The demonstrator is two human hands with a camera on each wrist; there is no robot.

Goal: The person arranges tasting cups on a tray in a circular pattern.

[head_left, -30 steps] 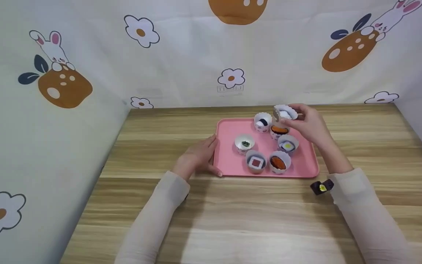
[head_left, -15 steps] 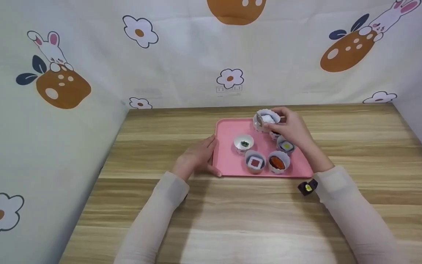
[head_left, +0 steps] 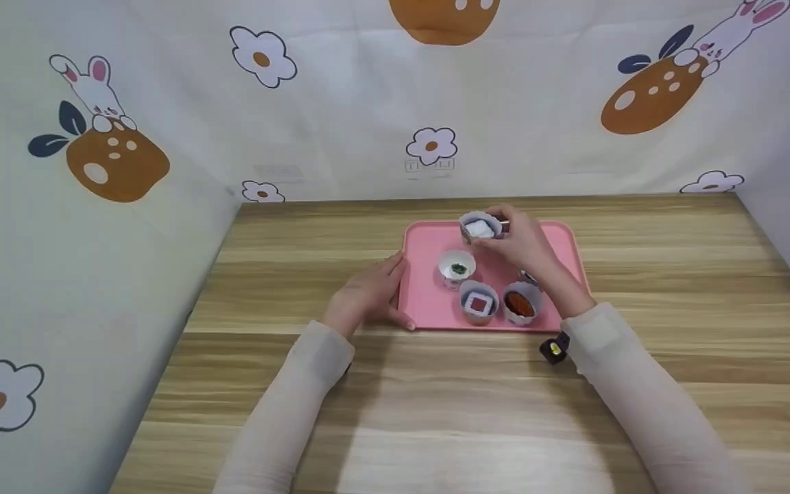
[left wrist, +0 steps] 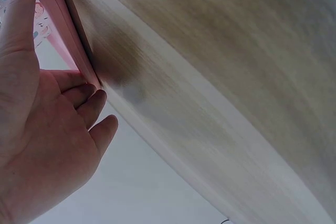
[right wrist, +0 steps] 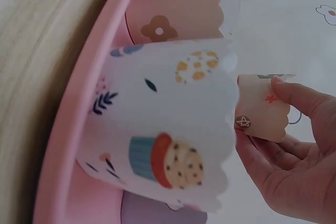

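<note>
My right hand (head_left: 522, 241) holds a white paper cup (head_left: 481, 228) by its side, between thumb and fingers, above the back of the pink tray (head_left: 429, 237). Something white sits inside it. In the right wrist view, the held cup (right wrist: 262, 106) shows small printed shapes. My left hand (head_left: 371, 288) rests at the tray's left edge, its thumb by the near left corner. The left wrist view shows the left hand's (left wrist: 52, 124) loosely bent fingers touching the pink rim. Cups farther back on the tray are hidden behind my right hand and the held cup.
On the tray stand a cup with a green-topped piece (head_left: 457, 267), a cup with a white and red square piece (head_left: 479, 303) and a cup with orange topping (head_left: 522, 303). A patterned cloth wall (head_left: 340, 123) rises behind the wooden table (head_left: 436, 412).
My right hand has carried the held cup leftward and slightly toward me across the tray's back, covering the cups behind it. My left hand has stayed at the tray's edge.
</note>
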